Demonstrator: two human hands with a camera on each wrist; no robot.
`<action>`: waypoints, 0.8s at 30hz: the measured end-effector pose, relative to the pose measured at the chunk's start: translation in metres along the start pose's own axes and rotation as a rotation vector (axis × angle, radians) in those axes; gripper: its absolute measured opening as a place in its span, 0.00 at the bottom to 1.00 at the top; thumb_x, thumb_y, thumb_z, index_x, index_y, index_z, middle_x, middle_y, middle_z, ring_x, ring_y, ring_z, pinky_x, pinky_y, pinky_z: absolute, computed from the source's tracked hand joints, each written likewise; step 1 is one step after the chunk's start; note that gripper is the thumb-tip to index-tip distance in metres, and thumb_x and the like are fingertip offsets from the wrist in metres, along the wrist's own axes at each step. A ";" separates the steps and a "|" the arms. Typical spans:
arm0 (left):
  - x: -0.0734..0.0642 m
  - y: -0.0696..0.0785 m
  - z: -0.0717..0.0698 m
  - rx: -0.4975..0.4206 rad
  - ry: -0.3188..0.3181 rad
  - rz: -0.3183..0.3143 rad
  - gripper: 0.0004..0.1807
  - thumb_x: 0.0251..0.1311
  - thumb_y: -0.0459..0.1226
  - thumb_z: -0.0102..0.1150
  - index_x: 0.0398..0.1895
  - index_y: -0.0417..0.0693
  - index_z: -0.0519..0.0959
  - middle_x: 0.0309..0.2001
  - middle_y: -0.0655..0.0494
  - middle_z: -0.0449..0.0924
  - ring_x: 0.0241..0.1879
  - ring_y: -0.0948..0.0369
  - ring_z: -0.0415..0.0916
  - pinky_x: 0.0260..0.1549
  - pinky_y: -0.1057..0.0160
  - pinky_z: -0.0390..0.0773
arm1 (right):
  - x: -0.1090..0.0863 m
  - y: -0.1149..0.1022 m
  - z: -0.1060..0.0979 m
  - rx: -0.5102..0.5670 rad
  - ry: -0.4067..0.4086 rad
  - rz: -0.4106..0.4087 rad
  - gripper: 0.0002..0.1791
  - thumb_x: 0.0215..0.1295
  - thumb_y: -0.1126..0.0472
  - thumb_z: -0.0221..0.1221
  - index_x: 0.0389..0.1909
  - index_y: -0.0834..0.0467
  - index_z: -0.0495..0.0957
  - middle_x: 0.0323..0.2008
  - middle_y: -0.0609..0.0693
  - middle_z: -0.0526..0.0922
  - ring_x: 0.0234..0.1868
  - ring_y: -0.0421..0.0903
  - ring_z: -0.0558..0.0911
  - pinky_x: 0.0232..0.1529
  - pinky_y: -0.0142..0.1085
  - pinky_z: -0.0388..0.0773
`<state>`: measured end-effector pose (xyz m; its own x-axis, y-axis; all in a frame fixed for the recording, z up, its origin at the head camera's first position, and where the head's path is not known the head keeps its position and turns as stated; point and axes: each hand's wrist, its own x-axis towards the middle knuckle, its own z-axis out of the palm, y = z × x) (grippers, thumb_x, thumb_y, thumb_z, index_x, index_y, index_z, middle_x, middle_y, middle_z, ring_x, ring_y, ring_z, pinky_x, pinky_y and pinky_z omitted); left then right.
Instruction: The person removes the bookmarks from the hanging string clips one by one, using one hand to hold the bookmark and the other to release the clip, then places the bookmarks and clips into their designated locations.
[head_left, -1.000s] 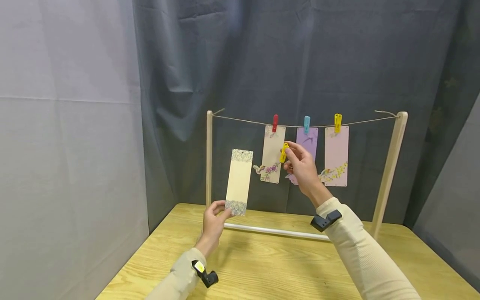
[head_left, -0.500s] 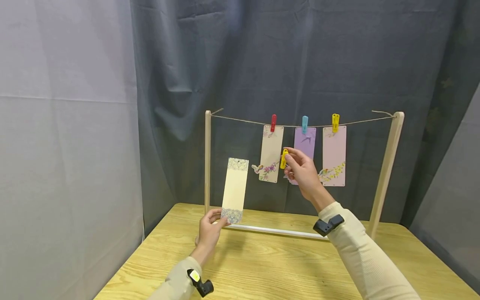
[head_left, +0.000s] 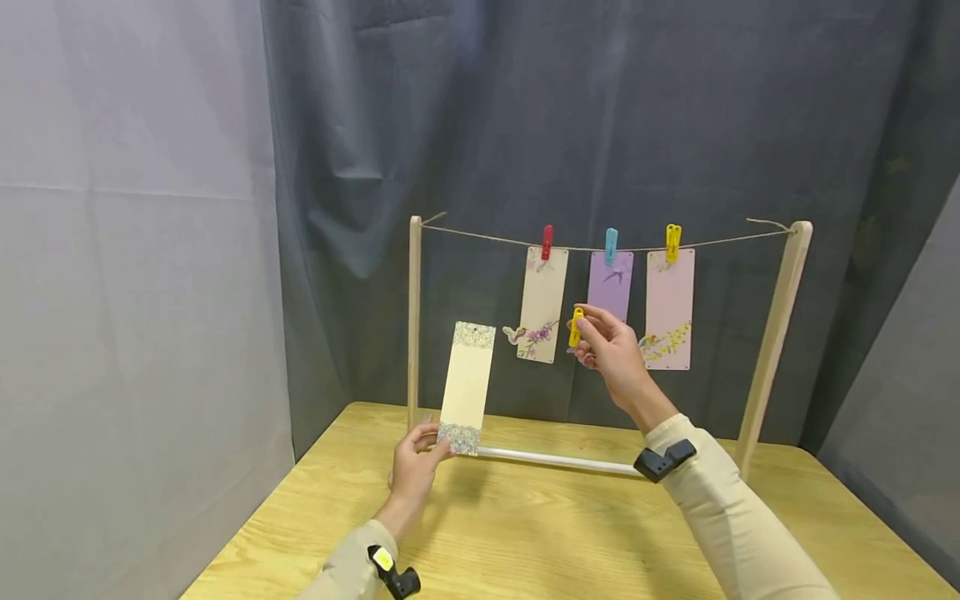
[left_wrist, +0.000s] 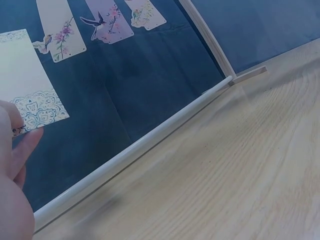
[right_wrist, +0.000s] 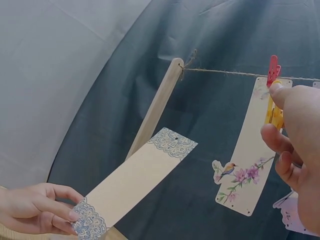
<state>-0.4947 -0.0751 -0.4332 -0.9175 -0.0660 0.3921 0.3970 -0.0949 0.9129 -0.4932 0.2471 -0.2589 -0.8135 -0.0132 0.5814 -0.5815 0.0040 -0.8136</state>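
My left hand [head_left: 415, 468] pinches the patterned lower end of a cream bookmark [head_left: 467, 387], which stands nearly upright with a small hole at its top. Blue lace print bands both its ends, plain in the right wrist view. In my right hand [head_left: 618, 358] a yellow clothespin [head_left: 576, 327] is held between thumb and fingers, in front of the hanging cards. From a string [head_left: 480, 234] hang a cream card [head_left: 542, 304] under a red clothespin [head_left: 547, 242], a purple card [head_left: 610, 283] under a blue one, and a pink card [head_left: 670, 308] under another yellow one. My right hand partly hides the purple card.
The string is tied between a left wooden post [head_left: 414, 317] and a right wooden post [head_left: 776, 342]. A white bar [head_left: 555, 460] joins them low over the wooden table [head_left: 525, 533]. Dark curtain [head_left: 360, 167] hangs behind, pale curtain [head_left: 135, 292] at the left.
My left hand has lowered the bookmark and drawn it slightly left. My right hand has come down a little with the yellow clothespin. The hanging cards stay in place.
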 end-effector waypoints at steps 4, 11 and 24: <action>-0.001 -0.001 -0.002 -0.024 -0.020 -0.028 0.19 0.67 0.31 0.65 0.59 0.35 0.76 0.49 0.40 0.83 0.40 0.49 0.87 0.66 0.42 0.63 | -0.002 0.002 -0.004 -0.007 0.004 0.006 0.27 0.78 0.51 0.58 0.71 0.57 0.71 0.53 0.54 0.80 0.29 0.40 0.77 0.27 0.27 0.74; -0.007 -0.001 -0.007 -0.085 -0.034 -0.036 0.18 0.67 0.27 0.63 0.58 0.31 0.75 0.49 0.36 0.81 0.40 0.47 0.85 0.46 0.58 0.85 | -0.010 0.009 -0.009 -0.040 0.003 0.039 0.28 0.78 0.51 0.58 0.72 0.57 0.70 0.52 0.55 0.77 0.30 0.40 0.77 0.27 0.28 0.74; -0.015 -0.001 -0.018 -0.083 -0.062 -0.040 0.18 0.68 0.26 0.62 0.59 0.30 0.74 0.51 0.35 0.80 0.43 0.47 0.84 0.50 0.54 0.83 | -0.030 0.021 -0.028 -0.073 0.045 0.068 0.33 0.78 0.51 0.57 0.74 0.66 0.64 0.44 0.50 0.77 0.29 0.39 0.77 0.27 0.28 0.73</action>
<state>-0.4809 -0.0918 -0.4420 -0.9313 0.0005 0.3642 0.3583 -0.1779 0.9165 -0.4815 0.2756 -0.2935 -0.8496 0.0346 0.5263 -0.5228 0.0757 -0.8491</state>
